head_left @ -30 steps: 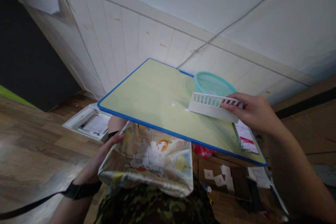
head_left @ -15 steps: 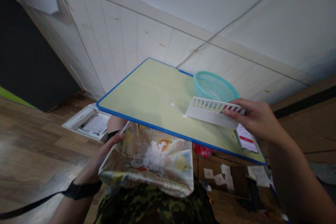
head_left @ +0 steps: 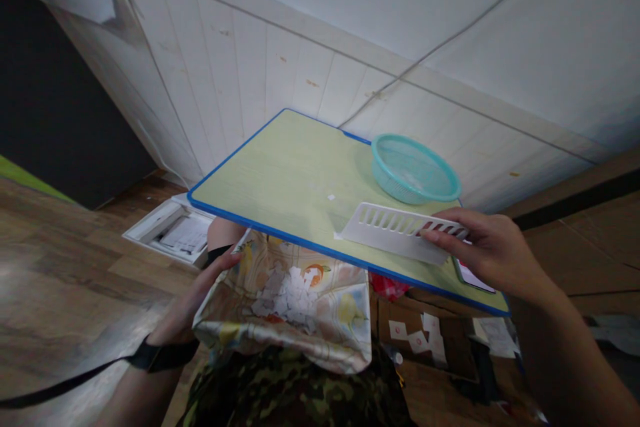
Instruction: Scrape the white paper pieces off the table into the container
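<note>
My right hand (head_left: 483,247) grips the end of a white slotted plastic strip (head_left: 395,243), whose long lower edge is down at the table top (head_left: 280,167). A small paper scrap lies by the strip's left end, and another white paper scrap (head_left: 331,197) sits farther in. My left hand (head_left: 220,270) is closed on the left rim of a fabric-lined bin (head_left: 345,340) with a fruit print, held in my lap under the table's front edge. White paper scraps (head_left: 290,297) lie in a heap inside it.
A turquoise mesh basket (head_left: 415,170) stands at the table's back right. A phone (head_left: 475,277) lies partly under my right hand. On the floor are a white box (head_left: 170,233) at left and a cardboard box with cards (head_left: 417,340) at right.
My right hand has drawn the white strip toward the table's front edge and slightly left. A scrap by its end has shifted the same way. The left hand still holds the bin.
</note>
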Demonstrator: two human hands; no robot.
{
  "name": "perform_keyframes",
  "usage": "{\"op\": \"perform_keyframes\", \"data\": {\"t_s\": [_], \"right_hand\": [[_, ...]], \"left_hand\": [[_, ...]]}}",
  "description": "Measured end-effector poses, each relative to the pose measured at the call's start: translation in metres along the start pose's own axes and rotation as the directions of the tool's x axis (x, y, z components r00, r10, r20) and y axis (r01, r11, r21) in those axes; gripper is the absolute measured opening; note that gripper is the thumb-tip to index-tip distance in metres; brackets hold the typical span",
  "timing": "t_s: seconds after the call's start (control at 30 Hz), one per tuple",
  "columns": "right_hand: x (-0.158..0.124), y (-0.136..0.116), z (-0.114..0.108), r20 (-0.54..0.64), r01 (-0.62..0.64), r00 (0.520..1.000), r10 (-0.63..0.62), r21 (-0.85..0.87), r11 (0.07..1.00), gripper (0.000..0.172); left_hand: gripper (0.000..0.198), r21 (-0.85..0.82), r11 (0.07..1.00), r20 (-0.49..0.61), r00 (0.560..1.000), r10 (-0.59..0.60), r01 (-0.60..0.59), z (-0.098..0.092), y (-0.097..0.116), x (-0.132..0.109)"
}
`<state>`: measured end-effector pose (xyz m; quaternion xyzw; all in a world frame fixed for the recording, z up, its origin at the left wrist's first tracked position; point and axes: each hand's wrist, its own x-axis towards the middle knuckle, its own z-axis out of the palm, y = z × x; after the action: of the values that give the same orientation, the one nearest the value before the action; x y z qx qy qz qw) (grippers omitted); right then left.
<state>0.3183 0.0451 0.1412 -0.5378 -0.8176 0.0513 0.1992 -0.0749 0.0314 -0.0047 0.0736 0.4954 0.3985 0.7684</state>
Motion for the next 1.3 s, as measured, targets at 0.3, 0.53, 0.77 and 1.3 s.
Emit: {"op": "perform_keyframes", "data": {"t_s": [0.3,0.53,0.77,1.3], "right_hand": [[0.001,-0.013,0.013,0.037,-0.043,0.999,0.040,0.104,0.994,0.015],[0.007,-0.001,0.017,-0.050,-0.099,0.993,0.106,0.122,0.988,0.018],[0.006,-0.005,0.018,0.029,-0.117,0.993,0.114,0.176,0.977,0.019],[0.114,0.007,0.075,0.179,-0.252,0.959,0.219,0.189,0.949,0.055]], "left_hand": [[0.030,-0.019,1.000,0.027,0.999,-0.021,0.022,0.001,-0.001,0.002],[0.034,0.010,1.000,0.003,1.000,0.003,-0.004,-0.001,-0.001,0.000],[0.032,0.010,1.000,0.018,0.999,0.027,-0.027,0.002,0.000,-0.002],[0.034,0.030,0.998,-0.028,0.998,0.058,-0.057,0.007,0.000,-0.003]]}}
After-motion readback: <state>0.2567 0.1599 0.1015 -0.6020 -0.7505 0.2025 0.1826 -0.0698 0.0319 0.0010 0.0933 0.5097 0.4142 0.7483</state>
